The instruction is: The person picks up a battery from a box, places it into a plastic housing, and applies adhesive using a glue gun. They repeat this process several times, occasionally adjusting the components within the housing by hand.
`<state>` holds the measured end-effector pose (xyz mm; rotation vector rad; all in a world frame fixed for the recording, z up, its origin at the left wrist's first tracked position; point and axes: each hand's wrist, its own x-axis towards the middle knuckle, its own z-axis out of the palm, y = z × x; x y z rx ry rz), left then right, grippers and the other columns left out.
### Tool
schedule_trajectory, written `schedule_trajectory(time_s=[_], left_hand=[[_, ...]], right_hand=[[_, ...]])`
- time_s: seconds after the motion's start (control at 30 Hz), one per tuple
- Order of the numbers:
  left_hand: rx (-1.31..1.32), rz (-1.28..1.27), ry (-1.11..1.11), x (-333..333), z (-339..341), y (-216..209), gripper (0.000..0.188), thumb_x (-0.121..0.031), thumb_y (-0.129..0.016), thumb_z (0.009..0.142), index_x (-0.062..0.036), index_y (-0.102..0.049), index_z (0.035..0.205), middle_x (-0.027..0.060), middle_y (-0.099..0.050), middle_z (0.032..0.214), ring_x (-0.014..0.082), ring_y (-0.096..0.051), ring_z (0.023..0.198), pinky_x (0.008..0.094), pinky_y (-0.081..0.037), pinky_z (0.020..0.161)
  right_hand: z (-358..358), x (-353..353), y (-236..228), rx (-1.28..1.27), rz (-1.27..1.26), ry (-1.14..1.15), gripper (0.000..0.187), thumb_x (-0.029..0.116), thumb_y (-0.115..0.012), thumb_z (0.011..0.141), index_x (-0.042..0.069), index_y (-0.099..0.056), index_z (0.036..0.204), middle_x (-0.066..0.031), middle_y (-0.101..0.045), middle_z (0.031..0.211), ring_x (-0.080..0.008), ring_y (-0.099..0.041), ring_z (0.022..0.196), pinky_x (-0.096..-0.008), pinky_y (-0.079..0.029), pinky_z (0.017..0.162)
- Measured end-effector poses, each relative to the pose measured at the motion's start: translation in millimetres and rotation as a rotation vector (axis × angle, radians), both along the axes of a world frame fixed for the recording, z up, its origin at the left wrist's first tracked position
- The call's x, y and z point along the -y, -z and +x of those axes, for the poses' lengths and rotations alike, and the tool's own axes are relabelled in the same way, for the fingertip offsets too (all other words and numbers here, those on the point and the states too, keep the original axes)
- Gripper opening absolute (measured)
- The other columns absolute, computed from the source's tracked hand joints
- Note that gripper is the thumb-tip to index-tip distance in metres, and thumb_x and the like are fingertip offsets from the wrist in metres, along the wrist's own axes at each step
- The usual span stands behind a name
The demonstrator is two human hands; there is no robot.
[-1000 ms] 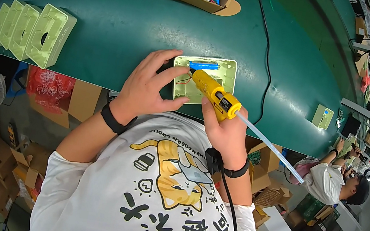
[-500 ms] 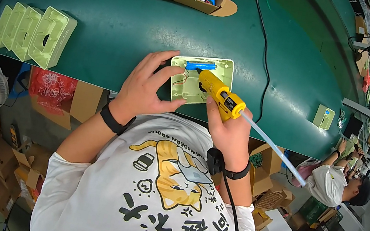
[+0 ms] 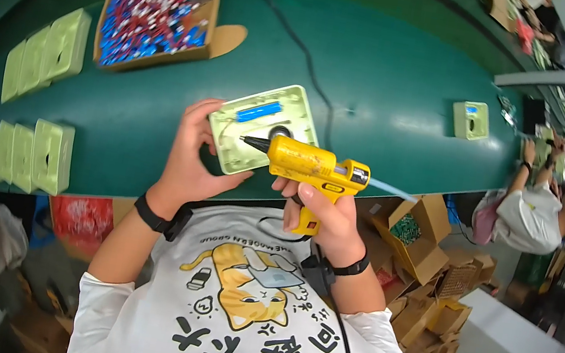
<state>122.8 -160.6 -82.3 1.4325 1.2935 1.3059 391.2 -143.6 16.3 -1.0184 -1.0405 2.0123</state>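
My left hand (image 3: 185,163) holds a pale green plastic housing (image 3: 227,155) by its left side, fingers behind the rim and thumb along the near edge. The open tray-like housing sits tilted at the table's near side. Inside it, along the far wall, lies a blue cylindrical battery (image 3: 258,112); a dark round opening shows near the middle. My right hand (image 3: 330,219) is closed round the handle of a yellow hot glue gun (image 3: 304,161). The gun's black nozzle points left, over the housing. A translucent glue stick (image 3: 392,190) sticks out of its back.
A cardboard box (image 3: 213,17) of wired blue batteries stands at the far left. Nearer are two rows of green housings (image 3: 51,157). Another housing (image 3: 470,121) sits at the right. A black cable (image 3: 306,51) crosses the table. A co-worker (image 3: 529,212) is at the right.
The glue gun's nozzle has come away from the battery and the gun now lies sideways across the housing's near part. The housing has turned and tilted in my left hand. The whole view has shifted.
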Motion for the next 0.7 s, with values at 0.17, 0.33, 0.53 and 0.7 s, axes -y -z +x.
schedule_trajectory(time_s=[0.17, 0.33, 0.53, 0.7], left_hand=[[0.124, 0.087, 0.273, -96, 93, -4, 0.099, -0.011, -0.101, 0.079, -0.0061, -0.047, 0.161, 0.0185, -0.049, 0.163, 0.0320, -0.067, 0.138, 0.0409, -0.059, 0.114], [-0.089, 0.195, 0.337, -126, 142, 13, 0.077, -0.010, -0.092, 0.091, -0.0053, -0.052, 0.156, 0.0235, -0.047, 0.167, 0.0430, -0.064, 0.144, 0.0476, -0.055, 0.123], [-0.378, 0.287, 0.087, -48, 29, -19, 0.042, -0.010, -0.086, 0.097, -0.0054, -0.067, 0.134, 0.0212, -0.065, 0.153, 0.0437, -0.067, 0.138, 0.0508, -0.056, 0.117], [-0.793, 0.264, -0.461, 43, -126, -41, 0.017, -0.013, -0.083, 0.099, -0.0069, -0.075, 0.113, 0.0171, -0.077, 0.126, 0.0433, -0.071, 0.120, 0.0523, -0.056, 0.105]], right_hand=[[10, 18, -1, -0.241, 0.036, 0.185, 0.027, 0.023, -0.071, 0.109, -0.003, -0.069, 0.116, -0.0258, -0.073, 0.121, -0.0254, -0.073, 0.067, -0.0409, -0.064, 0.062], [19, 22, 9, -0.276, 0.059, 0.260, 0.028, 0.024, -0.070, 0.110, -0.003, -0.069, 0.118, -0.0242, -0.073, 0.120, -0.0251, -0.072, 0.066, -0.0407, -0.063, 0.061], [42, 12, 45, -0.191, 0.161, 0.405, 0.035, 0.034, -0.062, 0.115, 0.000, -0.068, 0.116, -0.0160, -0.071, 0.115, -0.0210, -0.063, 0.064, -0.0399, -0.056, 0.059], [53, -9, 94, -0.138, 0.221, 0.461, 0.027, 0.034, -0.058, 0.119, 0.008, -0.063, 0.117, -0.0117, -0.068, 0.112, -0.0164, -0.058, 0.068, -0.0382, -0.053, 0.061]])
